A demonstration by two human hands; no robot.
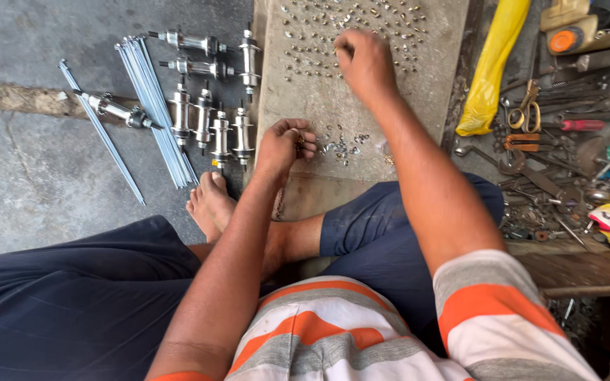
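Left hand (285, 144) was curled around a few small nuts (340, 147) by the slab's (432, 42) near edge. Right hand (365, 63) pinched one mid-slab; bare slab between them.

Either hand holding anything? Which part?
Left hand is curled around small dark metal pieces; exact hold hidden. Right hand pinches among the small shiny nuts on the grey slab; grasp unclear.

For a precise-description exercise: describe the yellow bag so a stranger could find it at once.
Start at the grey slab strewn with small metal nuts. Just past its right edge, beside the pile of hand tools, lies the yellow bag, long and slanted. It is the only bright yellow, soft thing among dark metal.
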